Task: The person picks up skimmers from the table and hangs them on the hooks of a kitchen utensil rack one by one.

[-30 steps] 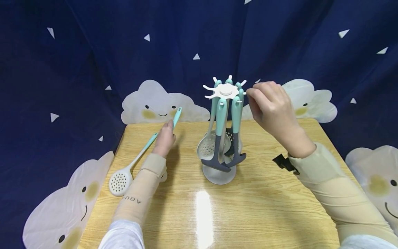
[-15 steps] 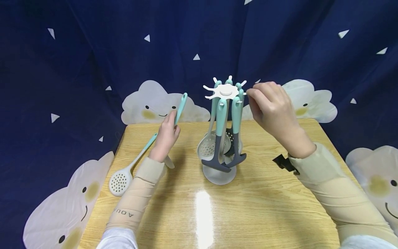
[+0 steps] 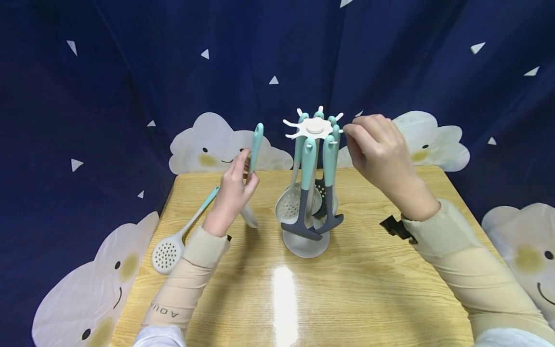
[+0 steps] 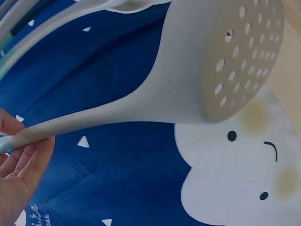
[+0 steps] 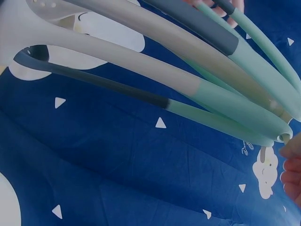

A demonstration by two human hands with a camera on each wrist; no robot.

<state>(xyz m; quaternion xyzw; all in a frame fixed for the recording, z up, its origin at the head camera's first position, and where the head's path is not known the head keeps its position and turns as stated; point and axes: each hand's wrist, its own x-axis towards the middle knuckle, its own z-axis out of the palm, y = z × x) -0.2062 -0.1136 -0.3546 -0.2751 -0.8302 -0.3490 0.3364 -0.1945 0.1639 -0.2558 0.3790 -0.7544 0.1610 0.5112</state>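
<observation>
A hanging utensil rack point(image 3: 315, 126) stands on the table, its white hooked top bearing several utensils with mint handles. My right hand point(image 3: 379, 149) pinches the tip of one hook at the rack's right side; in the right wrist view the fingers point(image 5: 292, 165) are beside a handle's hanging hole. My left hand point(image 3: 234, 185) holds a slotted turner point(image 4: 188, 70) by its handle, between thumb and fingers. It stands nearly upright, mint end point(image 3: 257, 140) up, to the left of the rack. A pale skimmer point(image 3: 168, 254) with a round, holed head lies on the table at the left.
The rack's round base point(image 3: 305, 245) rests on the wooden table point(image 3: 355, 289). Dark grey and pale utensil heads point(image 3: 288, 207) hang around its post. Behind the table hangs a dark blue curtain point(image 3: 243, 29) with clouds and triangles.
My left hand has lifted the turner off the table and tipped its handle upright, turning the wrist and shifting slightly right. The right hand and the rack have stayed put.
</observation>
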